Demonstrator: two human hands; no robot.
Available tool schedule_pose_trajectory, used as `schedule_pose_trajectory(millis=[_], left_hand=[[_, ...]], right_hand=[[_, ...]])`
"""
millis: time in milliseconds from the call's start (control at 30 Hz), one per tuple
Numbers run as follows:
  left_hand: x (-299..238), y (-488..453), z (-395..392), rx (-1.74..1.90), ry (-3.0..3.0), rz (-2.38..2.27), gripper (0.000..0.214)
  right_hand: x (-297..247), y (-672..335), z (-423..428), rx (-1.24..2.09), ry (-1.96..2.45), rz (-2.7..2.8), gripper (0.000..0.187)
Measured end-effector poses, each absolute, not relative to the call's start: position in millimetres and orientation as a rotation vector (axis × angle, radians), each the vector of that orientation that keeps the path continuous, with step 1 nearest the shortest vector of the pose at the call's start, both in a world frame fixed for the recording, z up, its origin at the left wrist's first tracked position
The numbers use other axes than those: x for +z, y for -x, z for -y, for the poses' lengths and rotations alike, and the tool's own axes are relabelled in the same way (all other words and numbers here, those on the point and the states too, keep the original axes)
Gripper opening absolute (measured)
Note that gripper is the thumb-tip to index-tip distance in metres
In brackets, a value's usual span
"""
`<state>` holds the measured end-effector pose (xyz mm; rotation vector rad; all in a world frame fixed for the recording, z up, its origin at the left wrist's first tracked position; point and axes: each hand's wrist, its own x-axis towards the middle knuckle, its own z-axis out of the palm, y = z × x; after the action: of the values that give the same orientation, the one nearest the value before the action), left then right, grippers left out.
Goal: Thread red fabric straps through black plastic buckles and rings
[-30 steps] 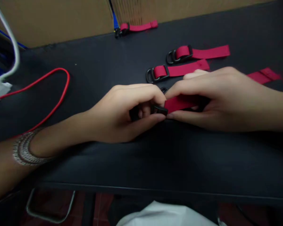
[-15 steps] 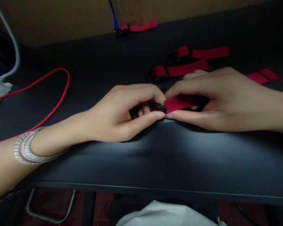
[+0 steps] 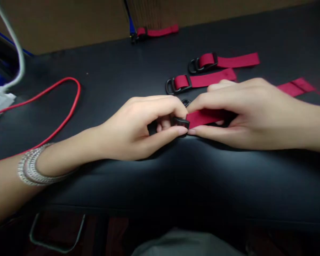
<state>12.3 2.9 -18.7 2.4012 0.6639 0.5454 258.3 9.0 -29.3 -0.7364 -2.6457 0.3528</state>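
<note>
My left hand [image 3: 138,128] pinches a black plastic buckle [image 3: 180,123] between thumb and fingers. My right hand [image 3: 245,115] grips a red webbing strap [image 3: 204,118], whose end meets the buckle. Part of the buckle and strap is hidden by my fingers. Just behind my fingertips, a small black ring [image 3: 186,102] shows. Two red straps with black D-rings lie beyond my hands, the nearer [image 3: 210,79] close to my right hand and the farther [image 3: 232,60] behind it. A loose red strap piece [image 3: 296,87] lies past my right hand.
A red cable [image 3: 58,106] loops across the dark table top [image 3: 216,185] left of my hands. A similar red strap [image 3: 160,32] lies at the far edge by cardboard. A white cable [image 3: 16,44] and white cloth [image 3: 0,101] sit far left.
Both hands still hold the buckle and strap in nearly the same place. The view has shifted slightly, and the straps at the back look sharper.
</note>
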Motion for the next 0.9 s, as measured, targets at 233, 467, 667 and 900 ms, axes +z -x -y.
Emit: schedule_pose_trajectory(millis=[233,467,667,900], left_hand=[[-18.5,-12.2,-4.2,0.569,-2.403,-0.624,0.014],[-19.7,-13.0,-3.2,0.608,-2.381,-0.658,0.013],[-16.7,-14.2,-1.7,0.55,-2.312,-0.747,0.014],[-15.4,-14.9,-0.8,0.539,-2.262,-0.756,0.014]], right_hand=[[-27.7,-256.7,-8.3,0.332,0.677,2.667,0.032],[-28.3,-257.6,-7.7,0.358,0.711,2.709,0.035],[-30.4,-257.7,-8.4,0.28,0.63,2.689,0.029],[-27.7,-257.9,-7.7,0.318,0.705,2.71,0.035]])
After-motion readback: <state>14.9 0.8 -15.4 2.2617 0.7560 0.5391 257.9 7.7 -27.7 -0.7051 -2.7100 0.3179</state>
